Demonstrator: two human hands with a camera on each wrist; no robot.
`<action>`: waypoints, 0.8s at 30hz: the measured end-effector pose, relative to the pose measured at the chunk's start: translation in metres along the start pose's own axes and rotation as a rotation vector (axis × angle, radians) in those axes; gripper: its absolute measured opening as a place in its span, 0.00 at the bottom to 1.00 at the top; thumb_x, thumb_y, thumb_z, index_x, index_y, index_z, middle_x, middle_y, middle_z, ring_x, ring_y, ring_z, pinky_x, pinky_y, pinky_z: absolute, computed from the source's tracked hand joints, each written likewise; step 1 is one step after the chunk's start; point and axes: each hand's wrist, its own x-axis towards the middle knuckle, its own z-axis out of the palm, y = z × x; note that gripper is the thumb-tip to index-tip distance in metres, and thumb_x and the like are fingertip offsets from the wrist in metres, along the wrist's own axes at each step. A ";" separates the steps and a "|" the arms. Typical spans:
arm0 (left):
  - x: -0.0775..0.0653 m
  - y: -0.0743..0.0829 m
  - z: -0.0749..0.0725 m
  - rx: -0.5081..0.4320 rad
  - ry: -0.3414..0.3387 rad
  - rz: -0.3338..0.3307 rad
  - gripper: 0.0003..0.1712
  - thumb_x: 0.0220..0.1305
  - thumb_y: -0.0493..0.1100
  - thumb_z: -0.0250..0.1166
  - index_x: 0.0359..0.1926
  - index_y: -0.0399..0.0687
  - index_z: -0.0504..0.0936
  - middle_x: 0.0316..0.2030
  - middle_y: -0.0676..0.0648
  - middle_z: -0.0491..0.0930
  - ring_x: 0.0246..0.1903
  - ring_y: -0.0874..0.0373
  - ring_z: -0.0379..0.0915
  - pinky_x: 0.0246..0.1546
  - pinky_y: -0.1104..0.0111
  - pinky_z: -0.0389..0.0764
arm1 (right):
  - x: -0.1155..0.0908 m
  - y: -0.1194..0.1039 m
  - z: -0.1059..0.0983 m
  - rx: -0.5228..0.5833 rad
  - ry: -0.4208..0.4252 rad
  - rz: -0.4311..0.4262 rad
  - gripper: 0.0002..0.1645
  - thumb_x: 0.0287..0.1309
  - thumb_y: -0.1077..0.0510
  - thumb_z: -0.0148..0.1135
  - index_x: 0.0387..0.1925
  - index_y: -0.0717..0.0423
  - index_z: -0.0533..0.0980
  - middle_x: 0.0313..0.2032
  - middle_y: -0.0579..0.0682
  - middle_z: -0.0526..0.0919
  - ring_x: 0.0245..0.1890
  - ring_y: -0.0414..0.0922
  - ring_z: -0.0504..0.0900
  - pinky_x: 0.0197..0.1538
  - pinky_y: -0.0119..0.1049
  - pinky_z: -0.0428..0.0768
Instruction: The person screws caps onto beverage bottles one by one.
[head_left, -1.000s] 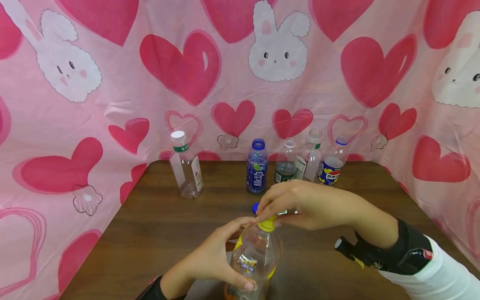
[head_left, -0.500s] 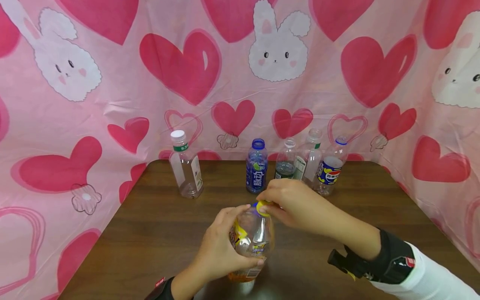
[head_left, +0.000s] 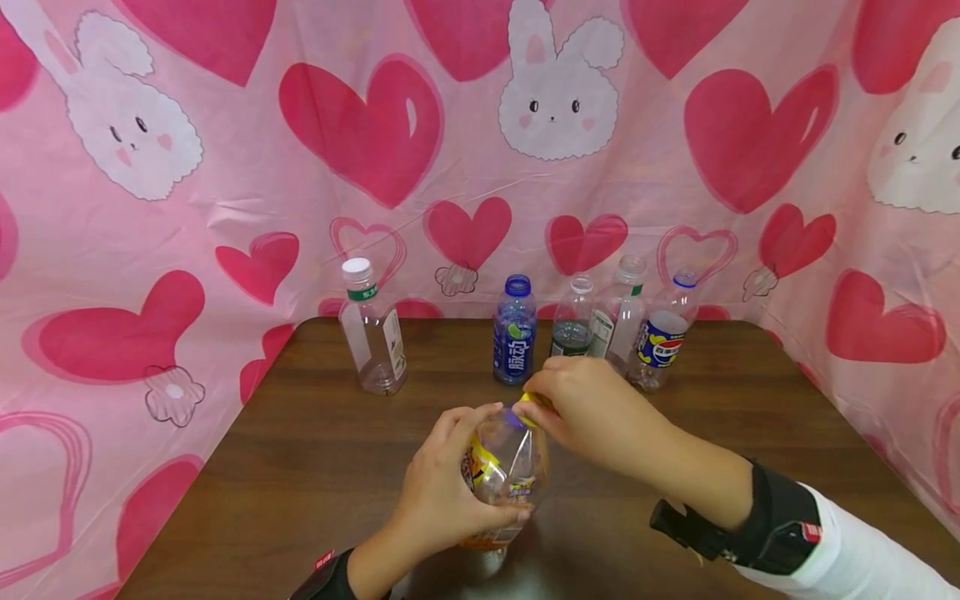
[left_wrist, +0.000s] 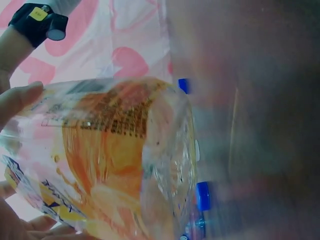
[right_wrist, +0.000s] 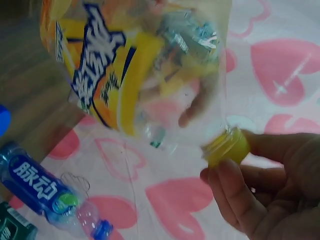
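A clear plastic drink bottle (head_left: 498, 467) with an orange and yellow label is tilted, its top leaning away. My left hand (head_left: 438, 492) grips it around the body, thumb on the near side. At its mouth, my right hand (head_left: 588, 408) pinches a yellow cap (head_left: 529, 408) between thumb and fingers. The right wrist view shows the yellow cap (right_wrist: 234, 147) at the bottle's neck; whether it is threaded on cannot be told. From the left wrist, the base of the bottle (left_wrist: 110, 150) shows, raised off the table.
Along the back of the brown table (head_left: 315, 467) stand a white-capped clear bottle (head_left: 378, 350), a blue bottle (head_left: 513, 342), a green-labelled bottle (head_left: 572, 329), a clear bottle (head_left: 628, 317) and a Pepsi bottle (head_left: 662, 342). Blue caps (left_wrist: 202, 196) appear beyond the held bottle. A pink heart-patterned cloth (head_left: 555, 192) hangs behind.
The bottle has tilted away and its mouth has moved slightly up and away. Both hands have gone with it, left still gripping the body, right still at the yellow cap.
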 end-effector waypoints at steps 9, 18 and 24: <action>-0.001 -0.009 -0.006 -0.287 -0.208 0.013 0.59 0.28 0.61 0.85 0.66 0.77 0.65 0.56 0.60 0.70 0.50 0.60 0.71 0.45 0.62 0.80 | 0.002 0.026 -0.021 0.246 -0.179 -0.290 0.19 0.51 0.66 0.72 0.47 0.56 0.83 0.49 0.48 0.83 0.49 0.44 0.81 0.49 0.37 0.82; 0.001 -0.012 -0.013 -0.472 -0.394 0.037 0.59 0.34 0.47 0.85 0.68 0.71 0.63 0.54 0.55 0.71 0.52 0.55 0.70 0.46 0.63 0.78 | 0.001 0.033 -0.020 0.355 -0.218 -0.408 0.18 0.53 0.69 0.70 0.46 0.56 0.83 0.43 0.45 0.83 0.44 0.39 0.80 0.46 0.30 0.81; -0.001 -0.006 -0.005 -0.248 -0.191 0.015 0.59 0.27 0.61 0.85 0.65 0.77 0.65 0.55 0.60 0.70 0.49 0.60 0.71 0.43 0.60 0.80 | -0.001 0.028 -0.008 0.290 -0.142 -0.304 0.10 0.54 0.66 0.70 0.40 0.57 0.83 0.36 0.43 0.81 0.35 0.37 0.77 0.40 0.28 0.80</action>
